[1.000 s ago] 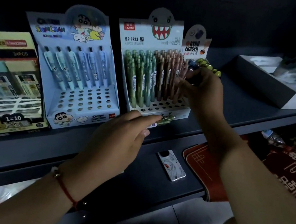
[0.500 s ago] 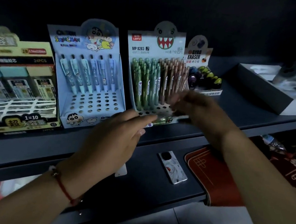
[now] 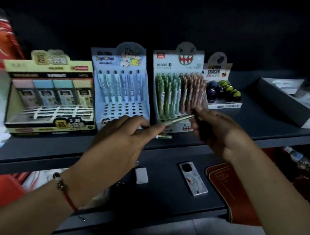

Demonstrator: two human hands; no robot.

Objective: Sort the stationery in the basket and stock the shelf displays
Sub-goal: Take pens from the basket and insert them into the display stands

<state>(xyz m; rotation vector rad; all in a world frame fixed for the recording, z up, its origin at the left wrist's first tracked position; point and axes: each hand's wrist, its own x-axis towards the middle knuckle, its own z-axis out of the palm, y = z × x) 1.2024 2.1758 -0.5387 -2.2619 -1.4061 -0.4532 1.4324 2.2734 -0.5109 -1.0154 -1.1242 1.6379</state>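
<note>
Green pen [image 3: 179, 119] pinched between left hand [image 3: 120, 142] and right hand [image 3: 220, 135]

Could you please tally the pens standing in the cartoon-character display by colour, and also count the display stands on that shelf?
Teal pens in the cartoon display: 3
Lavender-blue pens: 3
Pens in that display, total: 6
Display stands on the shelf: 4 (lead-refill box, cartoon display, monster pen display, eraser display)
</note>
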